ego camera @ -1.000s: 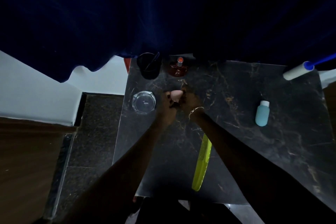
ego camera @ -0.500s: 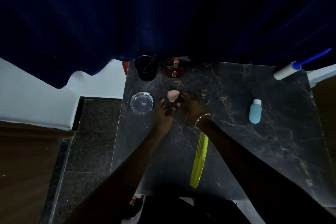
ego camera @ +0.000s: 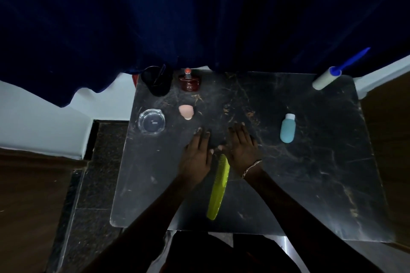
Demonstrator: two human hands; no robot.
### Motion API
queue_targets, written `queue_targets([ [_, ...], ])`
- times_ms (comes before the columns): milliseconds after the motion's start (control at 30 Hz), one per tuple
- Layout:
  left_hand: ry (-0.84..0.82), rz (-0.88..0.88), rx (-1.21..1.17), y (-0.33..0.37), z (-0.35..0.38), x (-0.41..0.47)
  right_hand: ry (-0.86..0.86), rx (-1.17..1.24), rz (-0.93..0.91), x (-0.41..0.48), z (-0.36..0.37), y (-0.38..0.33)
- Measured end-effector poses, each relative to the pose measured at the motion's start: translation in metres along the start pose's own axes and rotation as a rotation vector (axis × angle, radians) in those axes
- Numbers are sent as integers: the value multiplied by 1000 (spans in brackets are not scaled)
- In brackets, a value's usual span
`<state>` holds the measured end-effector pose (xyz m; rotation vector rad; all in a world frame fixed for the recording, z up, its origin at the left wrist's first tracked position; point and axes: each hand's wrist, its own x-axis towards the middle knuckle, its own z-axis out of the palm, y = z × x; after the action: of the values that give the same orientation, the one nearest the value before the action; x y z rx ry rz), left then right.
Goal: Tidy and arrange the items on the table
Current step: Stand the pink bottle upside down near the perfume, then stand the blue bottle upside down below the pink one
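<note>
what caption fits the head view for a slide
Both hands, left and right, empty over a dark marble table beside a green comb.

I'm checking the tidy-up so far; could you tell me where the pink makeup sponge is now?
In the head view the pink makeup sponge sits on the table's far left part, between the glass ashtray and the red perfume bottle, untouched by either hand.

Left hand and right hand lie flat (fingers spread), empty.
</note>
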<state>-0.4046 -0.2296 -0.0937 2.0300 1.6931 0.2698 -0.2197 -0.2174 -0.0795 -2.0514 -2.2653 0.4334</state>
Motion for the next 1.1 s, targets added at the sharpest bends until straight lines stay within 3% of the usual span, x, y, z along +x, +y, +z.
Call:
queue_targets([
  [300, -13, 68, 17, 114, 46, 40, 88, 103, 120, -17, -42, 121],
  [567, -95, -3, -243, 208, 83, 88, -28, 391, 347, -5, -74, 206],
  [733, -161, -133, -308, 239, 96, 115, -123, 633, 531, 8, -72, 224],
  [1100, -149, -243, -409, 245, 108, 120, -172, 837, 611, 19, -62, 225],
])
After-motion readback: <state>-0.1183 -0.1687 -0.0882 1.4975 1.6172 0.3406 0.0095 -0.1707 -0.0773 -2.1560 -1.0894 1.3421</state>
